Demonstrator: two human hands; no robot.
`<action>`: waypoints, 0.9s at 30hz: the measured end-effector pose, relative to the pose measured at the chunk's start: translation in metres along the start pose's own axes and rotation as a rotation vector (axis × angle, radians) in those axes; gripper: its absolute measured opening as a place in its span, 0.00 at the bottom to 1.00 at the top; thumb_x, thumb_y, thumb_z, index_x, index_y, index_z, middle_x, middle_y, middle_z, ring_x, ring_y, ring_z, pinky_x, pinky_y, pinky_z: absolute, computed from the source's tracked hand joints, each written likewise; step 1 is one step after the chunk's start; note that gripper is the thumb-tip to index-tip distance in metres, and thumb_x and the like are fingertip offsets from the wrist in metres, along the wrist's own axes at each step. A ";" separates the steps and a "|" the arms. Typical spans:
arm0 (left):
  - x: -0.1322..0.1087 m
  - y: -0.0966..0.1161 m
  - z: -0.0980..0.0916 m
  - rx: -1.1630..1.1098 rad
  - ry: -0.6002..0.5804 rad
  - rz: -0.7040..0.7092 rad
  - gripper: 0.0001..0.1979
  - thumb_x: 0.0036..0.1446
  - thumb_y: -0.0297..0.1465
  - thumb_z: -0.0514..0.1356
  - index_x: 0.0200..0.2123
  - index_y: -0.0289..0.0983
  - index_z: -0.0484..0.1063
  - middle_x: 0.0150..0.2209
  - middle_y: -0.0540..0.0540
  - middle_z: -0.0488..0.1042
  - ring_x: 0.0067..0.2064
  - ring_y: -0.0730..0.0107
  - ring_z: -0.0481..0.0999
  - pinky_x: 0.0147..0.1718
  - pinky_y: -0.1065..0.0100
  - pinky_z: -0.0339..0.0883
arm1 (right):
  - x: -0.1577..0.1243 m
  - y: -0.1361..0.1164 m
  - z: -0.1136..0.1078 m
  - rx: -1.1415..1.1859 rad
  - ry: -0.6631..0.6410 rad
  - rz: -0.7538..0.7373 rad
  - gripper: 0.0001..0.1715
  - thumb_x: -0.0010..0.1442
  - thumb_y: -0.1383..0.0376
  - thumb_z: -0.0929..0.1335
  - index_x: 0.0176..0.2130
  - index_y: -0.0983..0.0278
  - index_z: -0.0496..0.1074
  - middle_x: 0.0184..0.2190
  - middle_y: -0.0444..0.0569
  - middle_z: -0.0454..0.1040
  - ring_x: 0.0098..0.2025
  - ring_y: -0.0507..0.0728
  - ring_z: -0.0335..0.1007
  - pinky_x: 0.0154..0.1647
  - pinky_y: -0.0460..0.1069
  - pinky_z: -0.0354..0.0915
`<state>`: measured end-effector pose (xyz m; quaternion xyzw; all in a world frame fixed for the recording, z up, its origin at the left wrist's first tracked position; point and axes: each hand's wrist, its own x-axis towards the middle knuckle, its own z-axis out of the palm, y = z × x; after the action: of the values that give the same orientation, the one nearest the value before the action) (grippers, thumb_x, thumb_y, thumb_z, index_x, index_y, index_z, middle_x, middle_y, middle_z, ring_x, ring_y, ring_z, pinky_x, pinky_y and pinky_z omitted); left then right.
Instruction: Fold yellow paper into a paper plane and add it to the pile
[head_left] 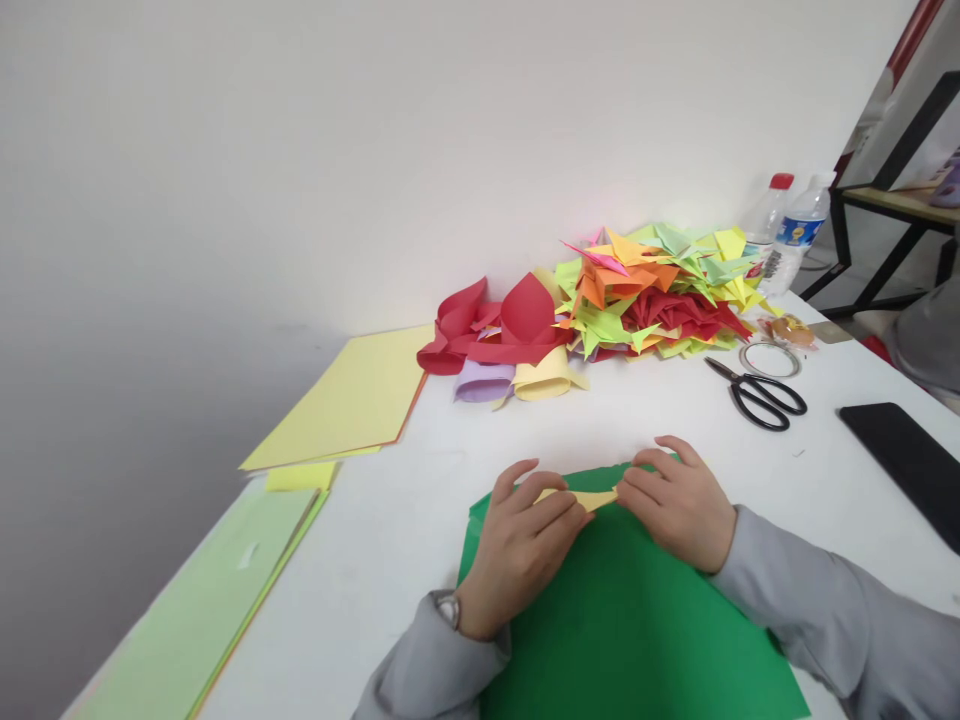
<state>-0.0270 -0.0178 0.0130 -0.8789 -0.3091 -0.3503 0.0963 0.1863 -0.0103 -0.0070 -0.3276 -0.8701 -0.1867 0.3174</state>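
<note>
A white table (390, 560) is adjoining a pale wall (300, 150); left hand (517, 545) and right hand (682, 510) are pinching small yellow paper (596, 499) between narrowed fingers (551, 517).

Left forearm (431, 665): sleeved in grey, entering at the lower edge, angled up and rightward.
Left wrist (478, 608): bare beyond the cuff, near straight.
Left hand (517, 550): back uppermost.
Left fingers (529, 487): bent, reaching rightward, tips in a pinch; thumb placement cannot be confirmed from this angle.
Right forearm (817, 600): grey-sleeved, entering at the right, angled up and leftward.
Right hand (679, 505): back visible.
Right fingers (646, 484): curled leftward, pinched, uppermost finger raised.
Spacing: hands near, not touching, tips facing.
</note>
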 end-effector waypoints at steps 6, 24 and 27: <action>-0.003 -0.006 -0.002 0.016 -0.034 0.081 0.10 0.62 0.20 0.53 0.36 0.39 0.71 0.30 0.52 0.78 0.38 0.69 0.76 0.52 0.57 0.58 | 0.005 0.009 -0.004 -0.065 0.052 -0.035 0.13 0.65 0.73 0.62 0.32 0.62 0.72 0.28 0.42 0.75 0.38 0.53 0.67 0.53 0.55 0.55; 0.000 -0.015 -0.005 0.130 0.027 0.028 0.07 0.61 0.21 0.57 0.35 0.39 0.69 0.29 0.53 0.77 0.35 0.70 0.76 0.50 0.58 0.59 | 0.001 0.020 -0.002 -0.066 0.078 0.014 0.09 0.64 0.71 0.65 0.33 0.62 0.72 0.31 0.44 0.78 0.39 0.55 0.69 0.53 0.57 0.56; -0.001 -0.017 -0.006 0.181 0.070 0.026 0.06 0.60 0.25 0.60 0.31 0.39 0.68 0.25 0.53 0.75 0.33 0.69 0.74 0.48 0.58 0.60 | 0.000 0.020 -0.001 -0.059 0.072 0.029 0.08 0.64 0.70 0.65 0.33 0.62 0.72 0.30 0.44 0.77 0.40 0.55 0.69 0.53 0.57 0.56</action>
<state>-0.0411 -0.0071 0.0156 -0.8578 -0.3244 -0.3502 0.1908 0.2005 0.0032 -0.0040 -0.3426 -0.8473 -0.2192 0.3415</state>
